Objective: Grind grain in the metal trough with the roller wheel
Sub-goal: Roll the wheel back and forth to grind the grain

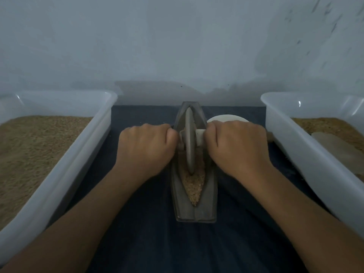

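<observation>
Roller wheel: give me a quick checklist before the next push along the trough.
1. Left hand closed on the axle handle: ok.
2. Right hand closed on the axle handle: ok.
3. Roller wheel seated upright in the metal trough: ok.
4. Grain in the wheel's path: ok.
5. Trough steady on the dark cloth: cannot tell.
6. White dish clear of the right hand: cannot tell.

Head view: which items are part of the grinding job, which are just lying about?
In use: trough, roller wheel, grain in trough, left hand, right hand.
Lying about: left tub, right tub, white bowl, blue cloth.
</observation>
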Demonstrator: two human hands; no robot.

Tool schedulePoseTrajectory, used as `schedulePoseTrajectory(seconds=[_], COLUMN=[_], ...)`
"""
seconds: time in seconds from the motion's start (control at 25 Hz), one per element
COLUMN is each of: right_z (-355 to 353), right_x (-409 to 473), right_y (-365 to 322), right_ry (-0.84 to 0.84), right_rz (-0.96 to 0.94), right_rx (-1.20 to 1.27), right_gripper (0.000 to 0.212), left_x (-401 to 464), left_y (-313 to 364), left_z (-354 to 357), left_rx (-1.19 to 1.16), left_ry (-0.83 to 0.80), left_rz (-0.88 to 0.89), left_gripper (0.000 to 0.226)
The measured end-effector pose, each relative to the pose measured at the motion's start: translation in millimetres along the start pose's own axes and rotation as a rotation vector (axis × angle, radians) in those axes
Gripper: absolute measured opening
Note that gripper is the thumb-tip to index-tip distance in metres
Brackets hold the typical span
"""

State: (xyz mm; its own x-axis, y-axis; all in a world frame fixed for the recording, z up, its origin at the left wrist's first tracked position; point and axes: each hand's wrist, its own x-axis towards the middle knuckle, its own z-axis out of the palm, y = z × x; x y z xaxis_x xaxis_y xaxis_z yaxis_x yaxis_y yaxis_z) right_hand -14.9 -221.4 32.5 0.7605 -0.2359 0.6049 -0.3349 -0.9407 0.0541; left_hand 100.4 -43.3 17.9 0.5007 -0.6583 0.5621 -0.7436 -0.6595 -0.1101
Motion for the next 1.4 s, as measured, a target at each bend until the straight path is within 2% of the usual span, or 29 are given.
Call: schedulePoseTrajectory(seconds=[0.08,0.24,0.32,0.36,0.44,0.52,0.64,0.8,0.88,0.96,1.04,1.12,1.2,1.28,1.36,1.4], right_z=[15.1,41.5,42.6,41.6,38.7,26.9,-2.0,-28.8,-28.1,-19.8,-6.1,13.9,32.8,43.6,44.1,42.0], right_x=[33.0,106.7,119.8,116.8,92.4,56.1,5.0,-38.5,-37.5,-23.0,3.7,33.6,64.8,94.4,103.5,98.9], right_y=[6.8,22.0,24.3,24.7,20.5,11.7,-1.4,-4.9,-7.1,-8.2,-1.3,11.8,18.8,18.4,13.0,11.2], right_ry=[-0.062,-0.395,-0.490,-0.467,-0.291,-0.112,-0.106,-0.038,0.004,-0.012,-0.066,-0.164,-0.236,-0.239,-0.185,-0.168], right_rz=[0.050,0.001,-0.005,-0.020,-0.066,-0.028,0.014,-0.045,-0.072,-0.082,-0.031,0.023,0.028,0.054,0.091,0.052], right_rx=[0.000,-0.065,-0.057,-0.074,-0.118,-0.084,-0.026,-0.012,-0.015,-0.011,0.026,0.009,-0.024,0.027,0.024,-0.011], right_gripper=[0.055,0.044,0.042,0.042,0.043,0.052,0.058,0.036,0.035,0.043,0.055,0.057,0.047,0.047,0.053,0.051], left_x=[30.7,106.1,118.8,116.4,94.3,58.7,11.8,-32.8,-38.8,-30.6,-8.3,28.8,70.3,95.1,91.8,84.1], left_y=[-8.8,-33.5,-35.2,-33.7,-27.0,-16.7,0.1,12.7,10.1,5.9,5.0,2.0,-8.8,-19.4,-22.4,-20.9], left_z=[17.5,37.8,42.2,40.3,34.9,28.9,3.3,-25.1,-25.1,-17.4,-6.8,9.3,22.0,31.4,38.5,37.1], left_rx=[0.115,-0.104,-0.160,-0.138,-0.012,0.076,-0.004,-0.081,-0.110,-0.132,0.007,0.116,0.128,0.027,0.002,0.009], left_ry=[-0.105,-0.504,-0.596,-0.565,-0.389,-0.192,-0.047,0.060,0.057,0.057,0.072,-0.055,-0.210,-0.382,-0.379,-0.353], left_rz=[0.061,-0.088,-0.085,-0.088,-0.074,-0.015,-0.049,-0.049,-0.061,-0.070,0.024,0.051,-0.063,-0.180,-0.177,-0.161], left_gripper=[0.018,0.011,0.005,0.004,0.018,0.018,0.031,0.030,0.030,0.030,0.029,0.020,0.027,0.033,0.020,0.013])
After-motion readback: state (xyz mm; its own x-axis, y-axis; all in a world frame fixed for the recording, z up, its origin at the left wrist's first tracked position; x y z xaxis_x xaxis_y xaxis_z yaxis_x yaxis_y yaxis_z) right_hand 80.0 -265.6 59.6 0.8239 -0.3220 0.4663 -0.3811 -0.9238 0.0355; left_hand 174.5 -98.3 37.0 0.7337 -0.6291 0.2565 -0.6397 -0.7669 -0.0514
